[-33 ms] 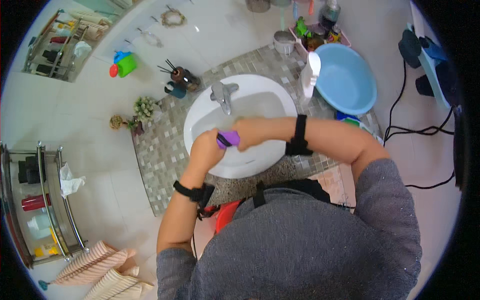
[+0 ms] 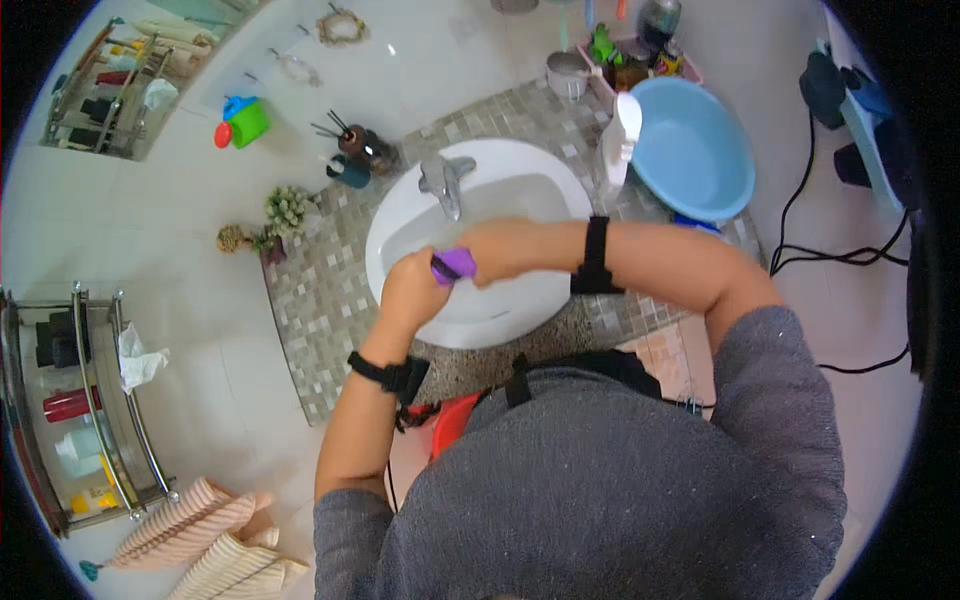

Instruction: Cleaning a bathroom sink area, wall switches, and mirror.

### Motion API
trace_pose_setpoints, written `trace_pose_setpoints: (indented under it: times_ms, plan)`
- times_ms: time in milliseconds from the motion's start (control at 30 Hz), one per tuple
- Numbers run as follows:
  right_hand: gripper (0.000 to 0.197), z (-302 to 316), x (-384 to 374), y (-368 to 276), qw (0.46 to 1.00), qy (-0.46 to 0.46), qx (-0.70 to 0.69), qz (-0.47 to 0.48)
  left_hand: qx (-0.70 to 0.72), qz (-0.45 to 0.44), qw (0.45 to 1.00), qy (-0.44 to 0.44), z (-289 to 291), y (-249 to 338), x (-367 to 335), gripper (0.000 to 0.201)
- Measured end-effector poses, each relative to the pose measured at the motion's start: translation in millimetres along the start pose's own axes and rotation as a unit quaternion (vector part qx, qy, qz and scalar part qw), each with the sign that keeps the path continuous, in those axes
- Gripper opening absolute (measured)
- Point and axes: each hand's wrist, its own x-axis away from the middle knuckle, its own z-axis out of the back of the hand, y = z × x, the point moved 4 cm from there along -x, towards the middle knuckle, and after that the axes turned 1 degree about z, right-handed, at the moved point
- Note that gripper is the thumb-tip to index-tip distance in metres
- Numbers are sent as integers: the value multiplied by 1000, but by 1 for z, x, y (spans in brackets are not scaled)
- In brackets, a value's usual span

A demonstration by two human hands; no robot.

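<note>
Over the white washbasin (image 2: 505,328), both of my hands are closed on a small purple item with a black band (image 2: 454,266). It looks soft, like bunched cloth, but its kind is hard to make out. My left hand (image 2: 412,290) grips its left end, and my right hand (image 2: 495,252) wraps round its right end. Most of it is hidden inside my fingers. Just beyond my hands stands the chrome faucet (image 2: 446,188), apart from them. Whether water runs cannot be seen.
Right of the basin are a white spray bottle (image 2: 618,145) and a light blue tub (image 2: 690,155). A dark reed diffuser (image 2: 365,148) and small potted plants (image 2: 288,210) stand left. A metal rack (image 2: 128,400) hangs on the left wall; black cables (image 2: 790,235) run at the right.
The whole view has shifted slightly, so the basin and counter sit a little higher. My hands are slightly higher too, still closed on the purple item.
</note>
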Motion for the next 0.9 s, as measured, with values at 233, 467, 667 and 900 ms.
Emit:
trace_pose_setpoints:
  times_ms: [233, 467, 667, 900]
  plan:
    - [11, 21, -27, 14, 944, 155, 258, 135, 444, 291, 834, -151, -35, -11, -13, 22]
    - [11, 47, -37, -1, 869, 259, 329, 263, 807, 278, 491, -173, -38, 1, -13, 22]
    - [11, 42, -47, -1, 845, 303, 327, 295, 882, 231, 371, -175, -42, 4, -8, 19]
    - [8, 31, -50, 5, 871, 247, 327, 272, 886, 253, 346, -178, -53, 1, -1, 17]
